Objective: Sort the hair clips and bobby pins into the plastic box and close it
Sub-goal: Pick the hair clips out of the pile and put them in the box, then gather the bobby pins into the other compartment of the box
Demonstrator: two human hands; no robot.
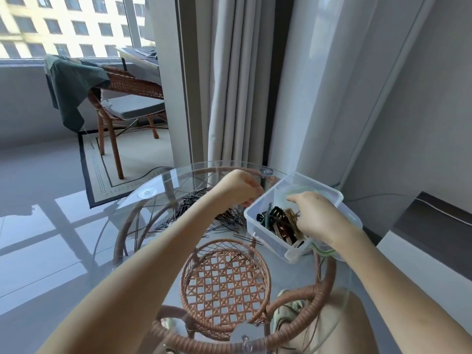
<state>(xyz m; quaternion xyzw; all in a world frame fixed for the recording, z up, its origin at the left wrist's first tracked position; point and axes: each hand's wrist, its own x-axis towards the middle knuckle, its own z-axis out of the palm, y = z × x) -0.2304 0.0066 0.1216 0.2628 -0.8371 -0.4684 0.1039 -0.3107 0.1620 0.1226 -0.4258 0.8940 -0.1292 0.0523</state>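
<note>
Forearms enter from the bottom edge, both reaching to the plastic box (258, 227), which stands open on the right side of the round glass counter (194, 166).

Right hand (315, 217): inside the box, over the hair clips (278, 222) (black, green, brown, amber) heaped in the near compartment. Its fingers point down out of sight, so I cannot tell whether they hold a clip.

Left hand (238, 187): at the box's far-left corner. Fingers (254, 191) are curled and bunched. Whether a pin is pinched between them is too small to tell.

Bobby pins (194, 208): a loose black heap on the glass just left of the box, largely unsorted. A few strays (247, 238) lie by the near wall. A green-edged clear piece (329, 252) under the box's right side is probably the lid.

Risks (judgement):
- Thin pins on smooth glass could skid and scatter off the rim if swept.
- The left wrist hangs above the heap and could drag pins.
- Pins could land among the clips.
- The box, apparently resting on its lid, could rock or tip under a downward push.

Surface: clear glass over a rattan frame, with a woven rattan shelf (224, 282) below and a suction pad (147, 193) under the glass.

Room: pale curtain (229, 85), glossy floor, bordered rug (102, 175), and a rattan chair (127, 106) draped with a green cloth (71, 83) by the window.
</note>
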